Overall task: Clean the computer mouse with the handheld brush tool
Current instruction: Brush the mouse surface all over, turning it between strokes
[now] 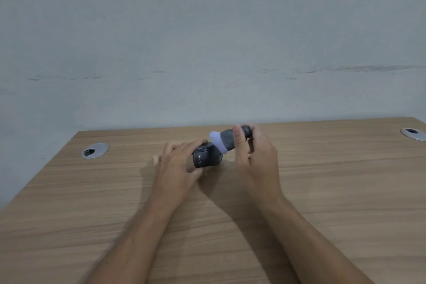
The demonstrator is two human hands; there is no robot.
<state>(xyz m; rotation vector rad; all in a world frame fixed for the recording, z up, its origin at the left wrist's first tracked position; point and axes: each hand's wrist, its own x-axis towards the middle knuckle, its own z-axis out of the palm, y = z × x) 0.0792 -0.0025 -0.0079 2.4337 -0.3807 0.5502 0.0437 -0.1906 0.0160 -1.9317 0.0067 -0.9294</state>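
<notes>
A person's two bare hands work over a wooden desk (pixel 322 191) set against a pale grey wall (pixel 207 30). The left hand (pixel 177 163) grips a dark computer mouse (pixel 206 158) near the middle of the desk toward its far edge, thumb at the near side and fingers wrapped over the far side, so that the mouse sits tipped on its side with pale lettering facing the camera. Whether the mouse rests on the desk or is lifted just clear of it is hard to tell from this angle.

The right hand (pixel 255 159) holds a handheld brush (pixel 227 139) by its dark handle, thumb pressed on the near side and fingers curled round the back. The brush slants down to the left, and its pale, rounded head (pixel 217 142) meets the upper right edge of the mouse.

Both forearms stretch in from the bottom of the frame. A round metal cable port (pixel 95 150) is set into the desk at left, well apart from the hands, and a second port (pixel 413 134) sits at the far right corner.
</notes>
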